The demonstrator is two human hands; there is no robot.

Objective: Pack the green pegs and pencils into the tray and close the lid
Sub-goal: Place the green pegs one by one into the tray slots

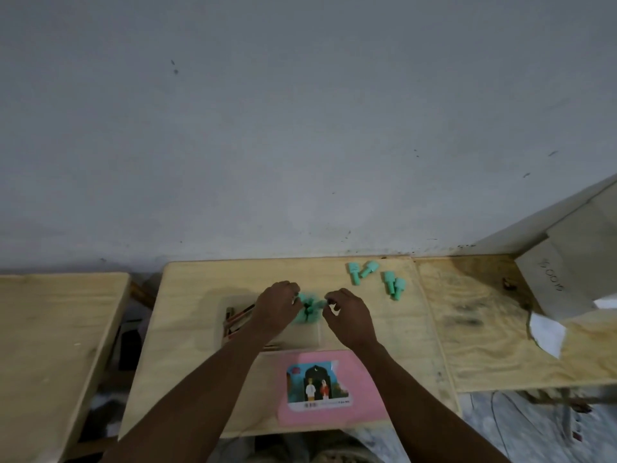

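Note:
A shallow wooden tray (pixel 302 339) lies in the middle of the plywood table. Pencils (pixel 237 317) lie in its left part. A blurred cluster of green pegs (pixel 307 310) sits over the tray's right part, between my hands. My left hand (pixel 277 307) touches the cluster from the left, fingers curled on it. My right hand (pixel 347 315) hovers at its right, fingertips pinched close to the pegs. Several more green pegs (pixel 377 279) lie loose on the table at the back right. The pink lid (pixel 334 385) with a picture lies flat in front of the tray.
A grey wall rises behind the table (pixel 187 362). A second wooden table (pixel 50 345) stands to the left across a gap. At the right a white box (pixel 567 272) and white paper (pixel 547 332) rest on a stained board.

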